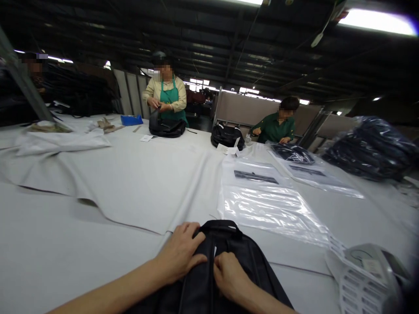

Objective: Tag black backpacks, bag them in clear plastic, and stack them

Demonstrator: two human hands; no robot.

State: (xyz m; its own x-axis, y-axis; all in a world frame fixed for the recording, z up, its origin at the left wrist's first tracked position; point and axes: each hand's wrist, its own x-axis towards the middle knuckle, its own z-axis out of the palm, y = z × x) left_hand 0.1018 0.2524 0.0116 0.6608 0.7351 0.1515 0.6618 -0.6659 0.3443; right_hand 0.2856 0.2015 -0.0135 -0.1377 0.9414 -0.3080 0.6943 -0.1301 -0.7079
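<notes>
A black backpack (199,283) lies at the near edge of the table, its top handle (222,224) pointing away from me. My left hand (180,253) rests on the upper left of the backpack, fingers apart and thumb stretched toward the middle. Just right of the centre seam, my right hand (231,274) is closed, fingers curled down against the bag. Whatever it pinches is hidden by the fingers. A small white slip (215,251) pokes up beside its fingertips.
Clear plastic bags (268,205) lie beyond the backpack. At right are a label printer (376,266) with a label strip and a wrapped stack (373,148). Across the white-covered table (131,183), co-workers handle a black bag (166,126) and other goods; a blue box (131,120) sits nearby.
</notes>
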